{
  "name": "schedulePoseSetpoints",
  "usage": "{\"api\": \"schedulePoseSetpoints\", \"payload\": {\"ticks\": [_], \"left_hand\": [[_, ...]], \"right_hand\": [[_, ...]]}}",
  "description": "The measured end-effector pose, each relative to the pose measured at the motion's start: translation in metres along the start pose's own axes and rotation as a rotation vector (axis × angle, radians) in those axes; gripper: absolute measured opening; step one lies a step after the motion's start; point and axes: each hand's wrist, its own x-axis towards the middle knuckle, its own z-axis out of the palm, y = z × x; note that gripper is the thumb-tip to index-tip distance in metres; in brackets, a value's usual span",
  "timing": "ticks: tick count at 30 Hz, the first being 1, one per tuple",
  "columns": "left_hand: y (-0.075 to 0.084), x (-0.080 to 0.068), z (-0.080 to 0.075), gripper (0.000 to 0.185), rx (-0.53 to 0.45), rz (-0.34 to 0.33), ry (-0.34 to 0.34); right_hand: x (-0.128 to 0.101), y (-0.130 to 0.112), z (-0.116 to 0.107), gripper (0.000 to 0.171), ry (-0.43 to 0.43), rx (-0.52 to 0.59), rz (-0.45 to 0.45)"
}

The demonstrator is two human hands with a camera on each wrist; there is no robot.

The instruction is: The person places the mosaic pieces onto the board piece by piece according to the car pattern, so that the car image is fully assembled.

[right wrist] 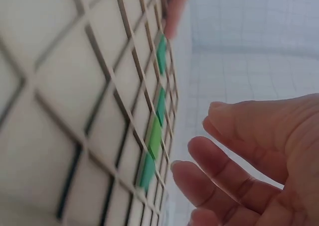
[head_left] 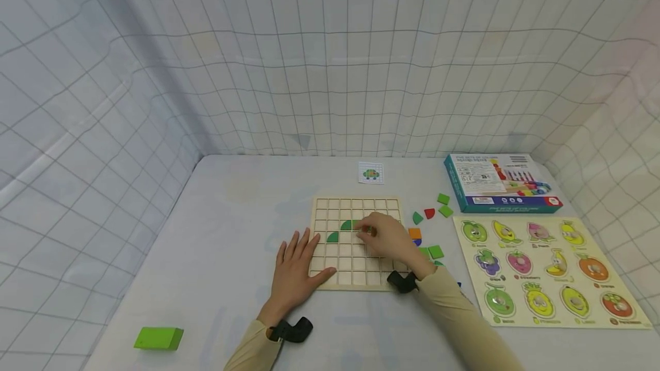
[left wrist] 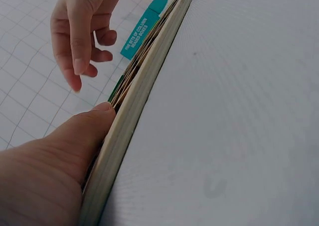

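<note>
A pale wooden grid board lies flat on the table. My left hand rests along its left side with the fingers spread, the thumb on the board's near edge. Over the board's middle hovers my right hand, loosely bent and holding nothing. Its thumb stands apart from the fingertips in the right wrist view. Dark green quarter-circle tiles sit in the grid, one of them near my left fingertips. A light green square tile lies between two dark green tiles in a row.
Right of the board are loose tiles: a red one, an orange square and several green ones. Beyond them lie a boxed toy set and a fruit puzzle board. A pattern card lies behind, a green block front left.
</note>
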Motion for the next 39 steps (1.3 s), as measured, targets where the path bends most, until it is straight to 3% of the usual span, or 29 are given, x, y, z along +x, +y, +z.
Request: {"api": "schedulePoseSetpoints", "payload": {"ticks": [6, 10, 17, 23, 26, 32, 39], "left_hand": [[0.0, 0.0, 0.0, 0.082, -0.005, -0.011, -0.018], [0.0, -0.001, 0.001, 0.082, -0.009, -0.025, -0.036], [0.001, 0.0, 0.001, 0.082, -0.002, -0.002, -0.008], [0.002, 0.0, 0.0, 0.082, -0.005, -0.02, -0.024], [0.001, 0.0, 0.0, 0.082, -0.005, -0.02, -0.026], [0.002, -0.001, -0.001, 0.082, 0.001, -0.026, -0.038], [0.002, 0.0, -0.002, 0.082, 0.004, -0.028, -0.038]], "right_hand": [[-0.02, 0.023, -0.032, 0.019, 0.023, 0.001, 0.032], [-0.035, 0.039, -0.05, 0.015, -0.014, 0.005, 0.105], [-0.056, 0.068, -0.072, 0.01, -0.084, -0.021, 0.224], [-0.067, 0.084, -0.078, 0.014, -0.155, -0.015, 0.292], [-0.069, 0.088, -0.077, 0.016, -0.175, -0.009, 0.283], [-0.071, 0.092, -0.076, 0.018, -0.183, 0.007, 0.269], [-0.069, 0.095, -0.074, 0.021, -0.167, 0.025, 0.339]]}}
